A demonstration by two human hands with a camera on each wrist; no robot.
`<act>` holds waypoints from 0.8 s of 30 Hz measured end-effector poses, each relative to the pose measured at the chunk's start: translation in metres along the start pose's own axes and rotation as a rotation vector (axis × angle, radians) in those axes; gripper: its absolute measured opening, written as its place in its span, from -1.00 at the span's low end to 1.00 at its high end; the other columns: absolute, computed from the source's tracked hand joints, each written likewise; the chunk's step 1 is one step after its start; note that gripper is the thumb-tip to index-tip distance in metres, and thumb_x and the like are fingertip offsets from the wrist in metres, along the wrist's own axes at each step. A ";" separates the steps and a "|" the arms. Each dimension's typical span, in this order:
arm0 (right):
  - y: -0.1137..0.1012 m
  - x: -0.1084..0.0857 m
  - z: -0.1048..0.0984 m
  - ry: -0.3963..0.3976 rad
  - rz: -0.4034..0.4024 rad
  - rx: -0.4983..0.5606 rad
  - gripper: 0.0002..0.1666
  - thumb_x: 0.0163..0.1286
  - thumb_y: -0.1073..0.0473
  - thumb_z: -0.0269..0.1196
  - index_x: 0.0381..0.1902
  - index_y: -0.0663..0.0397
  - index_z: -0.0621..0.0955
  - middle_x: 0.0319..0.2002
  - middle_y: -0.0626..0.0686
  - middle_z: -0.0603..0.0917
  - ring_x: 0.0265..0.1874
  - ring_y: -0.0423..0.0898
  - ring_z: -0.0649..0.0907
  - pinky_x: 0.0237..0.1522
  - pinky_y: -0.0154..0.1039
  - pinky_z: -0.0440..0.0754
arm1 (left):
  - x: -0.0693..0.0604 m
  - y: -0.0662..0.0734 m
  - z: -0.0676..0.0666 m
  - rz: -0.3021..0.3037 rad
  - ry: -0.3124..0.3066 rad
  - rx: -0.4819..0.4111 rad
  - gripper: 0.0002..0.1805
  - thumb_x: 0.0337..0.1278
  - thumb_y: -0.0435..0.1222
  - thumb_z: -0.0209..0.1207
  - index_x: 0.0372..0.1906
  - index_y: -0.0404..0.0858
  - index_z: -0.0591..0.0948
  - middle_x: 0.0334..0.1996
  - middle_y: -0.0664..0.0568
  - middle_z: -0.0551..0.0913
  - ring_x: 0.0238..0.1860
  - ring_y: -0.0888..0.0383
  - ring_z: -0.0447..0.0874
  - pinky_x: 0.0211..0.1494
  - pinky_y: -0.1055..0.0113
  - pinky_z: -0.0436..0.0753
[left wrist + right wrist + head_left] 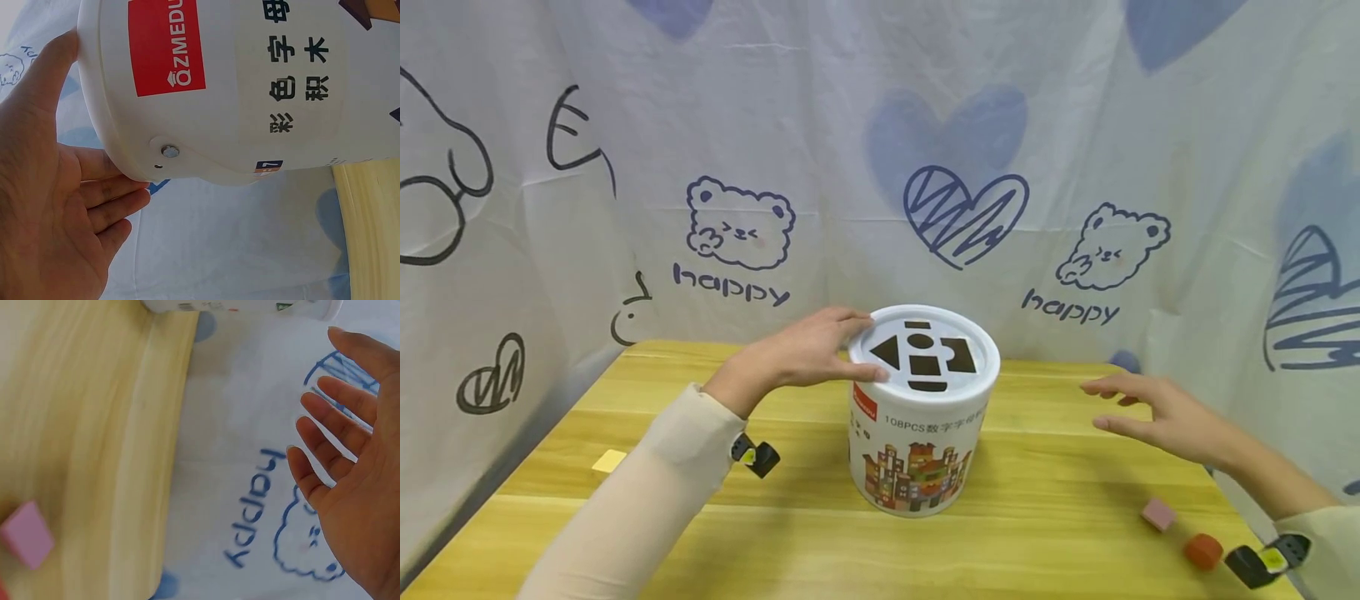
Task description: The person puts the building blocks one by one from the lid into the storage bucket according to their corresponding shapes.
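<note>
A white toy-block bucket [917, 417] stands upright on the wooden table, with printed blocks on its side. Dark shaped cutouts mark its white lid [891, 332]. My left hand [808, 348] touches the lid's left rim, its thumb at the near side and its other fingers farther round. In the left wrist view those fingers look relaxed, and the palm stays apart from the bucket. My right hand [1165, 412] hovers over the table's right side, away from the bucket, holding nothing. Its fingers are loosely spread in the right wrist view.
A pink block [1158, 514] and a red block [1203, 551] lie at the table's right edge. On the left is a yellow piece [609, 461], near my sleeve. A printed white curtain [850, 167] hangs behind the wooden table [1037, 500].
</note>
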State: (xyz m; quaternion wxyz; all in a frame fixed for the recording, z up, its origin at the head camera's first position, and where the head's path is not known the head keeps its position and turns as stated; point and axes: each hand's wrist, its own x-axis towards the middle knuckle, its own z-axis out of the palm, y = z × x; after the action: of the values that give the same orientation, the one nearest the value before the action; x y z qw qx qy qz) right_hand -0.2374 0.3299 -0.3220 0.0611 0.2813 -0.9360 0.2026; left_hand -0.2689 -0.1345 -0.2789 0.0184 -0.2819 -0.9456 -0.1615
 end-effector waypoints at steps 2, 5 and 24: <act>0.007 -0.009 0.003 -0.002 0.021 0.005 -0.53 0.39 -0.02 0.28 0.22 -0.13 0.56 0.11 -0.08 0.62 0.01 -0.18 0.55 0.00 -0.17 0.60 | -0.001 0.000 0.000 -0.001 0.003 0.000 0.16 -0.07 0.48 0.09 0.48 -0.24 0.25 0.45 -0.12 0.22 0.44 -0.09 0.15 0.45 -0.10 0.17; 0.018 -0.023 0.008 0.002 0.040 0.020 -0.55 0.40 0.02 0.28 0.22 -0.12 0.57 0.09 -0.09 0.63 0.00 -0.28 0.55 -0.03 -0.29 0.59 | -0.001 -0.001 -0.001 -0.001 0.007 0.001 0.15 -0.06 0.47 0.09 0.48 -0.24 0.25 0.45 -0.12 0.23 0.44 -0.08 0.15 0.45 -0.10 0.17; 0.078 -0.085 0.041 0.046 0.060 0.084 -0.59 0.29 0.22 0.36 0.07 0.26 0.62 0.00 -0.44 0.56 -0.18 -0.36 0.58 -0.27 -0.34 0.64 | 0.001 -0.003 -0.001 -0.005 -0.005 0.002 0.13 -0.05 0.47 0.09 0.49 -0.23 0.24 0.46 -0.10 0.21 0.45 -0.08 0.13 0.45 -0.11 0.16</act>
State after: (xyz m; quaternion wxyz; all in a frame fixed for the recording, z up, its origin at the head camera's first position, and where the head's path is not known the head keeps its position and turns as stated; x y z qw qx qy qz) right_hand -0.2097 0.4147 -0.4060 0.0645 0.2506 -0.9330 0.2500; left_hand -0.2712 -0.1365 -0.2791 0.0160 -0.2800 -0.9465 -0.1600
